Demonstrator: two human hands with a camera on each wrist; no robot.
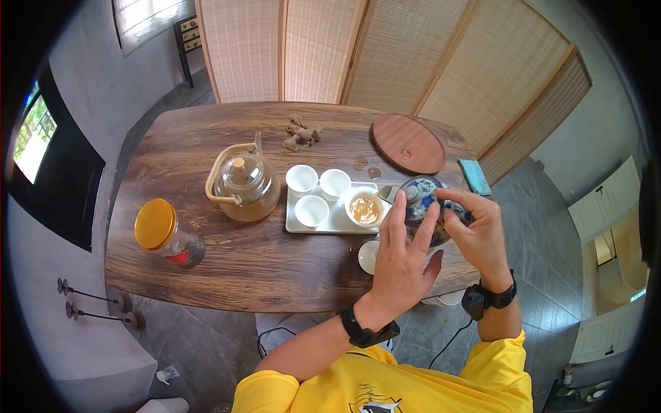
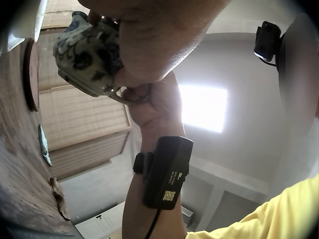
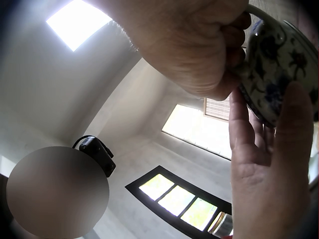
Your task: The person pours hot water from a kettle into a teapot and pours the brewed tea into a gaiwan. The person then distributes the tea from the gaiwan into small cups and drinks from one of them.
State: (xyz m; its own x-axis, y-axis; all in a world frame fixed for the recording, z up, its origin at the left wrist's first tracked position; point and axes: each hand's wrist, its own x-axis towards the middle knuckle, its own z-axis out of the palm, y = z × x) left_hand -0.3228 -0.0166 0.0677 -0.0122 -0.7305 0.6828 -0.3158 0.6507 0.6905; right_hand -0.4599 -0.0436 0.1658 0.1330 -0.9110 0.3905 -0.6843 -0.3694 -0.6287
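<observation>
My right hand (image 1: 475, 230) grips the handle of a blue-and-white teapot (image 1: 421, 187) held above the table's right side; in the right wrist view its fingers are curled round that handle. My left hand (image 1: 405, 270) lies against the pot with mostly straight fingers, touching the lid and the side. The teapot (image 3: 279, 69) is tilted, its spout over a larger white cup (image 1: 365, 208) that holds amber liquid with bright reflections. This cup stands at the right end of a white tray (image 1: 323, 229), beside three small white cups (image 1: 335, 184).
Left on the wooden table (image 1: 275, 275) are a glass kettle (image 1: 248, 189) and a jar with a yellow lid (image 1: 155, 224). Behind the tray lie a brown lump (image 1: 301, 135) and a round wooden tray (image 1: 408, 143). A teal cloth (image 1: 474, 177) lies at the right edge; a small white cup (image 1: 368, 257) stands in front.
</observation>
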